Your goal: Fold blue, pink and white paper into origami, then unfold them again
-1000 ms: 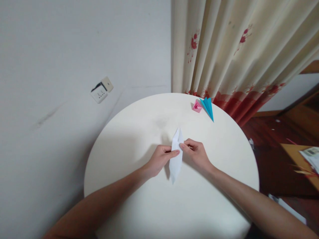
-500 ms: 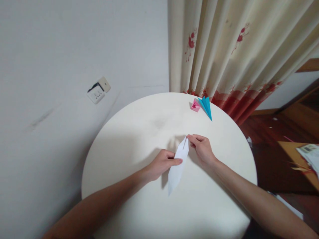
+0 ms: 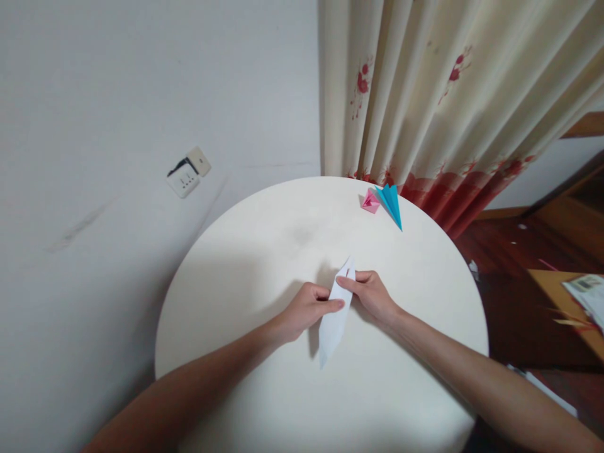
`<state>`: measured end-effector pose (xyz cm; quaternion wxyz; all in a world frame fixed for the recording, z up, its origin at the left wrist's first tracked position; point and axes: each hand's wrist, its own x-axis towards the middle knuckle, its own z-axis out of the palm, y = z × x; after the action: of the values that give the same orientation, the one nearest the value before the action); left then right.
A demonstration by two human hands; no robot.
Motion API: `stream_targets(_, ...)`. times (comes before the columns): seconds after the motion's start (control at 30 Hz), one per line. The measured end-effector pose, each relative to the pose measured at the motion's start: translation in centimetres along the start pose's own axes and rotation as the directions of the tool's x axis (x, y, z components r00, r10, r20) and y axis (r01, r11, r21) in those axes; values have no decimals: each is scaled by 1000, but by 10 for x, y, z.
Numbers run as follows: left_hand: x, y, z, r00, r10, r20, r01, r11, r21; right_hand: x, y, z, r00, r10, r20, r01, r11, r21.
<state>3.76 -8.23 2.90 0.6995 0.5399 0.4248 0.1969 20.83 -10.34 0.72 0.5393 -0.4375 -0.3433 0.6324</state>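
A long, narrow piece of folded white paper with pointed ends is held up over the round table, tilted with its upper end away from me. My left hand grips it at its middle, thumb on the near face and fingers behind. Higher up, my right hand pinches it from the right side, with the thumb lying across the face just below a small slit between the folds. The fingers behind the paper are partly hidden.
On the white round table, a pink folded paper piece and a blue paper plane lie at the far right edge. A wall with a socket stands at left, a curtain behind. A wooden surface with papers is at right.
My right hand has slid from the paper's upper tip down to its upper part, and its thumb now presses on the face. My left hand keeps its hold at the middle.
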Motion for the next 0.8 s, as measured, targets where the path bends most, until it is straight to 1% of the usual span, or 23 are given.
stream_targets(0.1,1,0,1,1000,-24,20,23,999,45,4,1,-4,999,-12,-52,15,999,47)
stream_targets(0.2,0,-1,1,997,-54,56,49,995,87,10,-2,-10,993,-19,-114,25,998,58)
stream_targets(0.27,-2,-1,2,993,-75,93,64,992,110,16,-7,-17,979,-30,-201,43,997,63)
stream_targets(0.33,-3,-2,1,990,-84,118,71,991,110,22,-13,-25,952,-59,-300,84,994,72)
stream_targets(0.4,-3,-2,-1,994,-66,85,60,996,72,26,-19,-30,931,-83,-356,122,989,89)
stream_targets(0.43,-2,-2,-3,998,-48,49,46,998,37,25,-21,-31,930,-82,-359,126,987,101)
stream_targets(0.47,-1,-2,-4,1000,-24,6,24,1000,-3,24,-22,-29,936,-75,-343,120,986,112)
stream_targets(0.53,2,-1,-7,997,35,-74,-41,996,-78,19,-20,-23,964,-66,-256,93,991,93)
stream_targets(0.6,5,0,-9,988,93,-123,-108,986,-125,11,-15,-12,990,-84,-116,84,996,-6)
stream_targets(0.67,7,-1,-10,981,127,-147,-147,979,-138,6,-9,-4,994,-109,2,108,986,-123)
stream_targets(0.73,9,-3,-10,978,146,-152,-165,979,-123,3,-2,1,991,-123,48,130,974,-187)
stream_targets(0.8,11,-7,-10,976,160,-148,-175,980,-97,4,1,1,989,-141,34,145,963,-226)
